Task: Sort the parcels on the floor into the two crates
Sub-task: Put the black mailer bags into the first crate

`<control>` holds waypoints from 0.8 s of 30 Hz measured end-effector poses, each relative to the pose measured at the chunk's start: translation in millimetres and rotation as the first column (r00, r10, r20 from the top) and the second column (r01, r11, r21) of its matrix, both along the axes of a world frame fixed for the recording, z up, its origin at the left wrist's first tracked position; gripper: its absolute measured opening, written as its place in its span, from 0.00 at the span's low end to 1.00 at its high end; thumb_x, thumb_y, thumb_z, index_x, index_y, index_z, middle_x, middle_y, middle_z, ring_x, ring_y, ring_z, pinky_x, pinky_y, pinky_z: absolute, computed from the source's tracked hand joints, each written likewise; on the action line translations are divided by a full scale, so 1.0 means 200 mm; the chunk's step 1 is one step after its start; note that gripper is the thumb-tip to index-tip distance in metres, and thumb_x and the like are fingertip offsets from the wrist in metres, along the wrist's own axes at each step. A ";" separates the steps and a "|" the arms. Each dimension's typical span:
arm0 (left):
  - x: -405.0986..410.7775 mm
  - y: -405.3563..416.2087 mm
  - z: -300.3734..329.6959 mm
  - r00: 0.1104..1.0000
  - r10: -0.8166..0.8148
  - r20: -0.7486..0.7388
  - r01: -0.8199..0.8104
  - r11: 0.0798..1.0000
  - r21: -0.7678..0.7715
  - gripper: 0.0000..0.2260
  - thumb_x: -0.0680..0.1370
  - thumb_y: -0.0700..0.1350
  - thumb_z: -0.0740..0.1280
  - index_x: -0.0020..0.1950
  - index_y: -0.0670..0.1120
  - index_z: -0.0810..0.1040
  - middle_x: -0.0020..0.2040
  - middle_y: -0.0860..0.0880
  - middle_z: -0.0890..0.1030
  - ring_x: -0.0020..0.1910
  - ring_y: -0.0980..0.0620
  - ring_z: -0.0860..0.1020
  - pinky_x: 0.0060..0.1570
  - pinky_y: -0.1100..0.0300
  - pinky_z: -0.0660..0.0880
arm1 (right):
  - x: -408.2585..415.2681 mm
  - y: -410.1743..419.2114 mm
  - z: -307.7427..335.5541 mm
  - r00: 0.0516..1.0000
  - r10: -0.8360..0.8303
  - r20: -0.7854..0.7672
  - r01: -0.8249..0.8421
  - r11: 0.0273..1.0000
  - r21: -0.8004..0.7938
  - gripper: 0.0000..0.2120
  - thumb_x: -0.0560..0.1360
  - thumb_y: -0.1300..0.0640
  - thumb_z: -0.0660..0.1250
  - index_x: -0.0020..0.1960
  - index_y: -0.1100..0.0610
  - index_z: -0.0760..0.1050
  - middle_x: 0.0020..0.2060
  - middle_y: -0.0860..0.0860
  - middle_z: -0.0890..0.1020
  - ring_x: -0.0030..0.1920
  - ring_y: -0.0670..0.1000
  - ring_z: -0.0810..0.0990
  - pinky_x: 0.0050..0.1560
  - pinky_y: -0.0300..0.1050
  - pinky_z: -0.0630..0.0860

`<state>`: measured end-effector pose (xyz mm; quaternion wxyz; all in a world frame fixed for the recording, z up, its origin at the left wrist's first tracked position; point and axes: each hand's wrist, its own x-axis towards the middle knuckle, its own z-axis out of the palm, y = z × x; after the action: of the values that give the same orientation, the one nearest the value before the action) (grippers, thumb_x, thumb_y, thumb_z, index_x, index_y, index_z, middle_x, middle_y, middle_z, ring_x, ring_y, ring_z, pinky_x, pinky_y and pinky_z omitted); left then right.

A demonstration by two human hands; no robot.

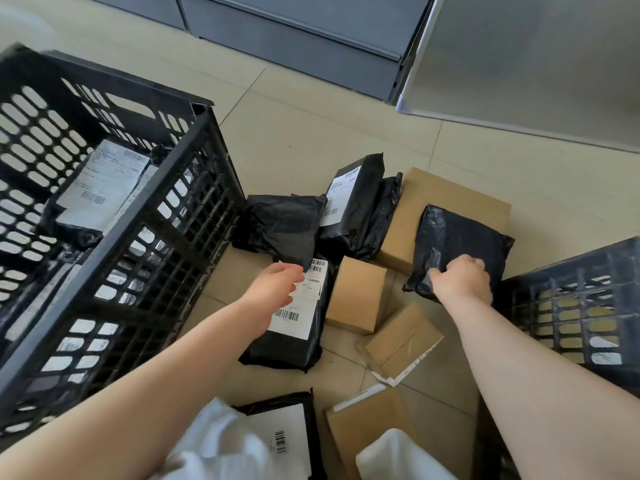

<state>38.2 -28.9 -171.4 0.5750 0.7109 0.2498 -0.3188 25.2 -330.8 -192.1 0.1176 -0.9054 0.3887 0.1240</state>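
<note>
Black poly-bag parcels and brown cardboard boxes lie heaped on the tiled floor between two black plastic crates. My right hand (462, 280) grips the near edge of a black bag parcel (460, 237) that rests on a large flat brown box (446, 199). My left hand (277, 289) reaches over a labelled black parcel (294, 323), fingers curled at the lower edge of a crumpled black bag (280, 223); whether it holds anything is unclear. The left crate (145, 216) holds several labelled black parcels. The right crate (581, 306) shows brown boxes through its wall.
A small brown box (356, 292) and a flat brown mailer (401, 341) lie between my arms. Two upright black parcels (360, 202) lean behind. Another labelled black parcel (287, 431) and a brown box (367, 427) sit near my knees. Grey cabinets (294, 36) stand behind.
</note>
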 end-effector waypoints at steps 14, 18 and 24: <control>-0.05 -0.05 -0.09 0.991 -0.115 -0.073 0.118 0.993 0.031 0.11 0.80 0.45 0.64 0.62 0.45 0.78 0.57 0.50 0.79 0.61 0.48 0.76 0.63 0.53 0.75 | -0.02 0.03 0.04 0.995 0.048 -0.087 -0.055 0.995 -0.083 0.19 0.80 0.55 0.66 0.65 0.66 0.73 0.64 0.60 0.72 0.62 0.60 0.73 0.52 0.53 0.77; -0.05 -0.06 -0.09 0.990 -0.120 -0.071 0.122 0.992 0.033 0.12 0.81 0.45 0.63 0.63 0.45 0.76 0.55 0.51 0.79 0.58 0.49 0.76 0.61 0.53 0.75 | 0.01 0.03 0.09 0.998 -0.047 0.047 0.046 0.998 0.031 0.15 0.81 0.54 0.62 0.59 0.65 0.76 0.54 0.62 0.78 0.48 0.61 0.78 0.41 0.49 0.74; -0.09 -0.06 -0.07 0.976 -0.209 -0.067 0.214 0.974 0.075 0.13 0.78 0.47 0.64 0.62 0.49 0.77 0.61 0.49 0.77 0.59 0.48 0.75 0.66 0.49 0.73 | 0.06 0.04 0.28 0.942 -0.086 0.325 0.050 0.992 0.116 0.13 0.79 0.53 0.60 0.41 0.61 0.73 0.34 0.55 0.77 0.34 0.58 0.76 0.30 0.41 0.64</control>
<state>20.4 -41.0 -186.1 0.5007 0.7467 0.2023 -0.3883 37.3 -322.0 -137.0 0.2332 -0.8918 0.3876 -0.0126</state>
